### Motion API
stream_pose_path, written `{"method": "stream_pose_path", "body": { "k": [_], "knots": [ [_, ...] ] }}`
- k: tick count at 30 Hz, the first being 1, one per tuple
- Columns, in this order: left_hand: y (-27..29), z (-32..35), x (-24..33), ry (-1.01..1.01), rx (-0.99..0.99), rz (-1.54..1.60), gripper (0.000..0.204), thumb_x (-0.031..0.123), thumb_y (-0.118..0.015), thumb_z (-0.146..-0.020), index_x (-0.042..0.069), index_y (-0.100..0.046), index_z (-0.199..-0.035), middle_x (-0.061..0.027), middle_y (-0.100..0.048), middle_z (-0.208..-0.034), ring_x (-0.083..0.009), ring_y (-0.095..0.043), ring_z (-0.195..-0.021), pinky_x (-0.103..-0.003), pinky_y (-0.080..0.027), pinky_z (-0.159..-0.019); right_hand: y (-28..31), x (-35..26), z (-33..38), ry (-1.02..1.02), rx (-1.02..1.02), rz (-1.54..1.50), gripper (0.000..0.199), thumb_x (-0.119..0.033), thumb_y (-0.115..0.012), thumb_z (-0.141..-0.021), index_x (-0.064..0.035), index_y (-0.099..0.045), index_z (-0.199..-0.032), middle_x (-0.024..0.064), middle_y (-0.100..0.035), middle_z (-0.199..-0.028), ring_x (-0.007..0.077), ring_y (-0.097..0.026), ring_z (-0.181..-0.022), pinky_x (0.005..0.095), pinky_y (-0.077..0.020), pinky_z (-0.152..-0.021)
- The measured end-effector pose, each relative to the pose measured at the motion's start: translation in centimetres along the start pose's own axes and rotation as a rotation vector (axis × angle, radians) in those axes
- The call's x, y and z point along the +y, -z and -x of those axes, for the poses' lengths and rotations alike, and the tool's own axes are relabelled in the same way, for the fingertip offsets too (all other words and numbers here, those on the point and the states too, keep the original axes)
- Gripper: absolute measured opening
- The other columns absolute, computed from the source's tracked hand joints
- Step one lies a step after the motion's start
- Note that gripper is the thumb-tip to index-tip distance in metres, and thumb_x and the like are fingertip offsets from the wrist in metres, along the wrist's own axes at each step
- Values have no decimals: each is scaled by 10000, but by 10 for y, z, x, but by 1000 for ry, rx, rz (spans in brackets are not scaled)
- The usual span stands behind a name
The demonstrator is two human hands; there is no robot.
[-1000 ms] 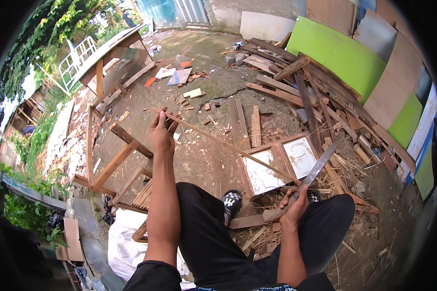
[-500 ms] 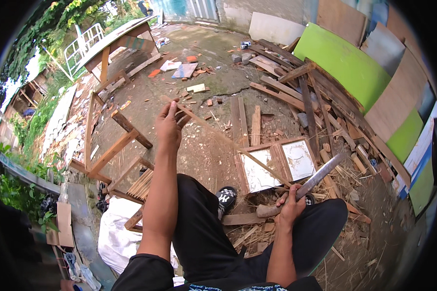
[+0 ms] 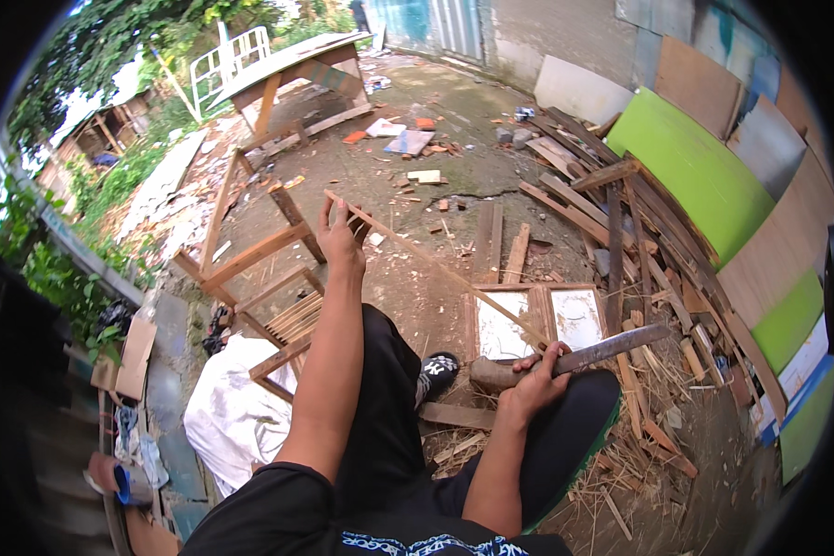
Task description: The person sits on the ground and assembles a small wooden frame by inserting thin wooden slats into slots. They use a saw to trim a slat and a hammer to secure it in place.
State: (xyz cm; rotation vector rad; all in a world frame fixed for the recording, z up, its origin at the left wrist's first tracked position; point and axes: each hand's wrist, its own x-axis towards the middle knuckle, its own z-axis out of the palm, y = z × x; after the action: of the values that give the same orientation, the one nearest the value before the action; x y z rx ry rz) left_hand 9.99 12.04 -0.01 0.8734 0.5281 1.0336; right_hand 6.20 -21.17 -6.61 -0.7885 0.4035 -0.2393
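I see the left hand [image 3: 345, 243] closed on the far end of a thin wooden strip [image 3: 435, 263], its near end at the right hand [image 3: 534, 387], wrapped around a machete [image 3: 613, 348]. The strip looks already slender; what remains I can't tell.

Pale blue lettering [image 3: 417, 542] is printed across the black shirt [image 3: 269, 510] at the bottom centre of the frame, partly cut off by the lower edge. A white letter-like emblem [image 3: 434, 368] is borne by the dark shoe [image 3: 443, 361] just below the centre; its details are blurred.
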Motion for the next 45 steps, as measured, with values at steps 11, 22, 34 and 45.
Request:
{"method": "stream_pose_path", "body": {
  "k": [11, 22, 34, 45],
  "knots": [
    [91, 73, 174, -216, -43, -251, 295, 121, -707, -986, 2, -655, -1251, -104, -711, -952, -193, -732, -741, -309, -640, -673, 0, 2, -8, -148, -279, -5, 210, -137, -616, -1048, -40, -567, -1228, 101, -647, -934, 99, -519, -536, 264, -430, -433],
    [219, 85, 186, -173, 98, -368, 238, 224, -724, -998, 8, -674, -1084, -82, -711, -872, -177, -708, -755, -299, -585, -686, -2, 56, 29, -266, -362, 174, 375, -160, -639, -1042, -86, -573, -1403, 78, -665, -1029, 82, -486, -580, 246, -430, -469],
    [348, 69, 205, -209, 275, -259, 217, 205, -702, -1011, 9, -660, -1092, -104, -697, -894, -220, -717, -734, -328, -603, -639, 25, 137, 66, -207, -594, 696, 278, -165, -568, -1071, -21, -637, -1299, 52, -605, -859, 118, -552, -585, 275, -468, -494],
    [378, 86, 208, -139, 220, -269, 257, 199, -692, -1017, -30, -626, -1114, -162, -716, -895, -251, -741, -782, -357, -637, -707, 176, 274, -6, 88, -961, 1718, 297, -172, -684, -965, 86, -696, -818, 123, -672, -634, 212, -680, -522, 389, -546, -509]
  ]
}}
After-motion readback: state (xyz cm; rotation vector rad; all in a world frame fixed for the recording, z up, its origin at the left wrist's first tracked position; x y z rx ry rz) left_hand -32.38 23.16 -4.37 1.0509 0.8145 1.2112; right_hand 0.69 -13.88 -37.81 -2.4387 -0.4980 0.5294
